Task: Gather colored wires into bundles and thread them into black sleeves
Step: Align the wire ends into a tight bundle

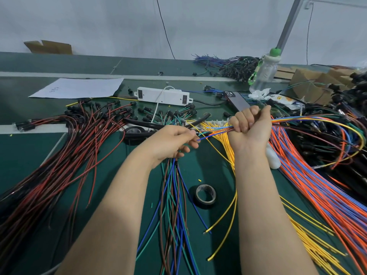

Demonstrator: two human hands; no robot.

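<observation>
Right grip [250, 126] is clamped round the wire bundle [218, 132] above the bench [29, 149], beyond the tape roll [205, 194]. Left grip [174, 141] pinches its tips. The wires look light and limp and will likely splay, so hold near the tips.

The paper sheet [79, 87] is carrying faint handwritten marks, too blurred to read. No legible text is showing.

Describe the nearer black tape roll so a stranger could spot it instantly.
Start at the green table, then look between the person's forearms. The black tape roll lies flat there beside yellow wires. Unlike the other roll beyond the left hand, nothing covers it.
</observation>
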